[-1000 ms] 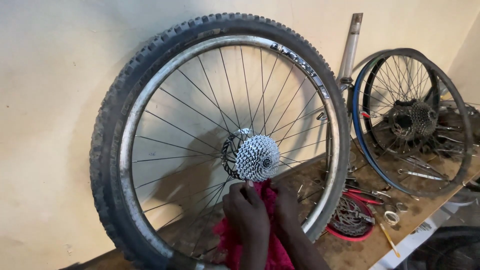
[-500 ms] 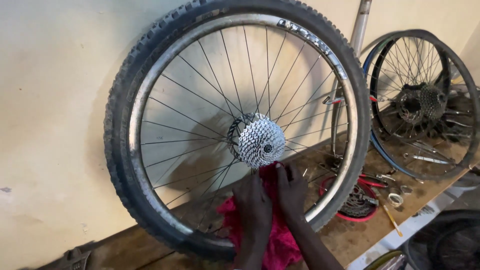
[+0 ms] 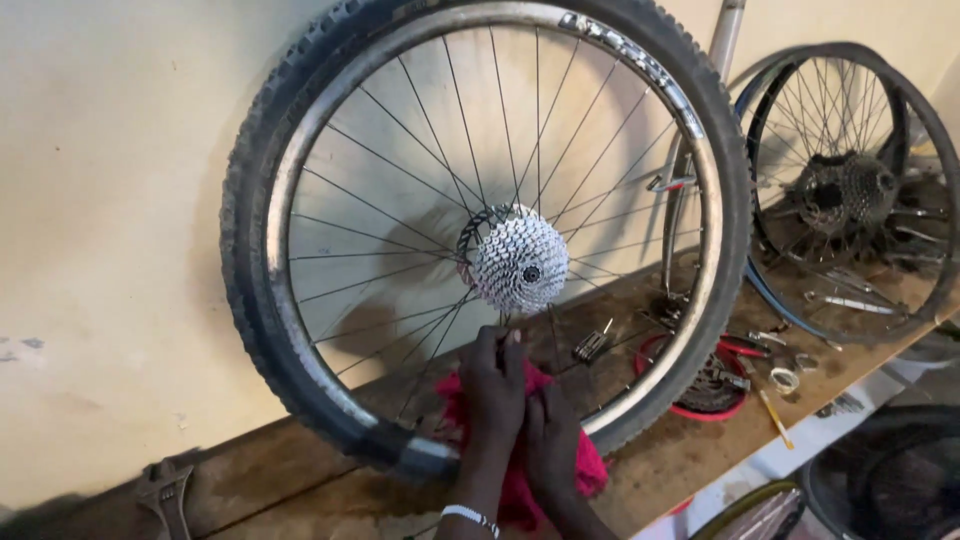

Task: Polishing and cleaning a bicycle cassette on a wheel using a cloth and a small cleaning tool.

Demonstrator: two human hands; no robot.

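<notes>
Fingers (image 3: 497, 350) higher now, prob. gripping rag (image 3: 585, 470) underneath.

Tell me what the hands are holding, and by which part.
Both the left hand and the right hand clasp a bunched red rag around its middle, pressed against the spokes low on the bicycle wheel.

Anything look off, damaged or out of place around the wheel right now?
Nothing stands out. The knobby-tyred spoked bicycle wheel stands upright against the wall, its spokes straight, and both hands, left hand and right hand, press a red cloth at its lower rim.
</notes>
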